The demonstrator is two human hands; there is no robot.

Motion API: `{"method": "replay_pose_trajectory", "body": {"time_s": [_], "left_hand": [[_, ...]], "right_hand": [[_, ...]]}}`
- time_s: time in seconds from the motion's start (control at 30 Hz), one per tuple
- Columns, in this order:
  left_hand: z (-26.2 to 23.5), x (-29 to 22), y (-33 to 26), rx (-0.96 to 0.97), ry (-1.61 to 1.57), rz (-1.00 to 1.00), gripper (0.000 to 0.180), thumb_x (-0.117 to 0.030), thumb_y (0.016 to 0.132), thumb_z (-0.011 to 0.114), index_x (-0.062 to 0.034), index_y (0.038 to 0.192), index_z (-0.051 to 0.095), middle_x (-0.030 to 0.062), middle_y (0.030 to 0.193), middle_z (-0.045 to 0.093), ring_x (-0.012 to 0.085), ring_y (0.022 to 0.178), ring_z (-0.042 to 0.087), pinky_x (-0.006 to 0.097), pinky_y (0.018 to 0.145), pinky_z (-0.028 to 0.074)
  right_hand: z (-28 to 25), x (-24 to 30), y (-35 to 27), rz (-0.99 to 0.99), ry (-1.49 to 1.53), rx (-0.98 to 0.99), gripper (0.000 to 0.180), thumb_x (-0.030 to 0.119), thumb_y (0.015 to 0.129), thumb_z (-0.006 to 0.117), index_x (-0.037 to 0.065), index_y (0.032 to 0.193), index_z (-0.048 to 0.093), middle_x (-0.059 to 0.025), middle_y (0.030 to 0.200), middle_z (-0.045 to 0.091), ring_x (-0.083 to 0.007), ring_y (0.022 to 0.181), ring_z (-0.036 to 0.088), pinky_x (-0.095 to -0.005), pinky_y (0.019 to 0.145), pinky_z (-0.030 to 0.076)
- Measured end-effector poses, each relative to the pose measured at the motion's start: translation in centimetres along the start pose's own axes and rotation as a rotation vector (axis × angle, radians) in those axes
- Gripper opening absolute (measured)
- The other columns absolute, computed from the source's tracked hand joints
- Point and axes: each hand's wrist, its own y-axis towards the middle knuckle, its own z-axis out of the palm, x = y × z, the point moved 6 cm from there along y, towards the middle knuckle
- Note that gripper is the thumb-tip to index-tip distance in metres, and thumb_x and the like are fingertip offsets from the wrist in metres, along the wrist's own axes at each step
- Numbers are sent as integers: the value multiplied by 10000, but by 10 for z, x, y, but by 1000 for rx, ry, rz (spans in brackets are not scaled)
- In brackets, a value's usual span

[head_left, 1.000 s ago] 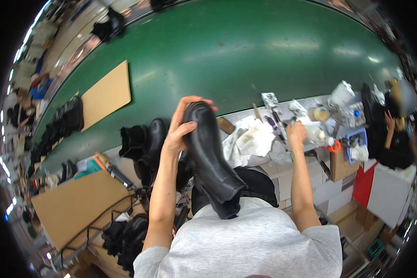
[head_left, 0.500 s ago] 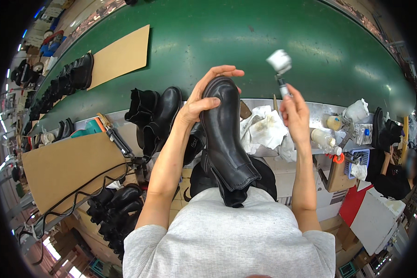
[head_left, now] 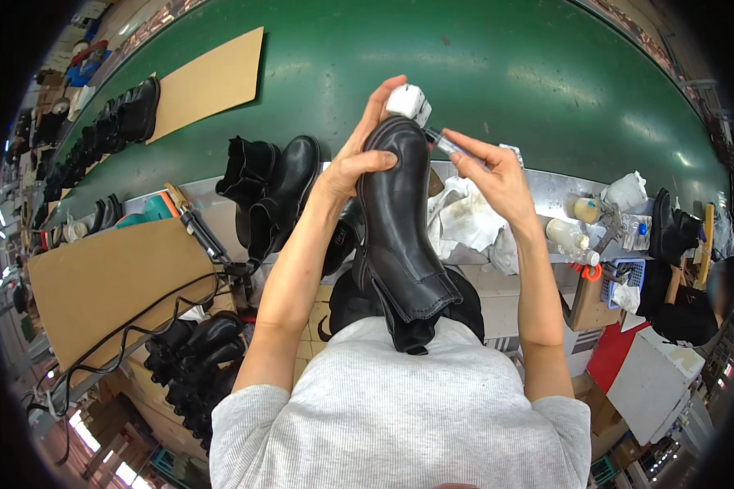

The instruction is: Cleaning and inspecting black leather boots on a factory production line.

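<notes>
Black boot [head_left: 400, 220] mid-view, toe at 12 o'clock, ankle end at 5 o'clock by your shirt [head_left: 408, 399]. Your left hand [head_left: 347, 175] has its grip wrapped on the toe end, thumb over the upper. Your right hand [head_left: 501, 183], at the boot's 2 o'clock, has its grip round the handle of a white-headed tool [head_left: 407, 101]; head at the toe tip, contact unclear. White cloth [head_left: 467, 216] at 3 o'clock, clear bottle [head_left: 568, 236] farther that way. More black boots [head_left: 292, 187] at 9–10 o'clock on the counter [head_left: 530, 98], cardboard sheet [head_left: 208, 81] at 10.
</notes>
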Motion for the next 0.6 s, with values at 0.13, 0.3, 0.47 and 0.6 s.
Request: {"method": "replay_pose_trajectory", "body": {"time_s": [0.13, 0.3, 0.47, 0.6], "left_hand": [[-7, 3, -3, -80, -41, -7, 980, -222, 566, 644, -146, 1413, 157, 246, 1026, 589, 299, 901, 640, 351, 840, 521], [-15, 6, -9, -112, -30, -8, 941, -219, 590, 643, -157, 1401, 171, 258, 1020, 579, 299, 907, 638, 366, 832, 528], [-11, 10, -6, -95, 5, 3, 945, -214, 587, 639, -156, 1406, 172, 211, 1080, 540, 305, 946, 626, 377, 849, 527], [-18, 18, -7, -114, 16, -13, 928, -181, 589, 613, -154, 1405, 172, 196, 1109, 515, 302, 955, 623, 379, 851, 526]], "right_hand": [[-22, -4, -18, 74, -12, 33, 339, 112, 870, 604, 57, 1204, 606, -29, 841, 662, -61, 727, 567, -219, 714, 457], [-24, 21, -63, -117, -69, -194, 357, 55, 824, 645, 40, 1179, 619, -58, 822, 675, -73, 710, 583, -236, 675, 471], [11, 66, -78, -490, -402, -341, 362, -4, 720, 690, 39, 1078, 667, -87, 705, 628, -169, 552, 587, -271, 517, 450], [26, 75, -80, -480, -539, -373, 342, -30, 712, 683, 20, 1050, 671, -92, 718, 634, -165, 567, 578, -266, 543, 452]]}}
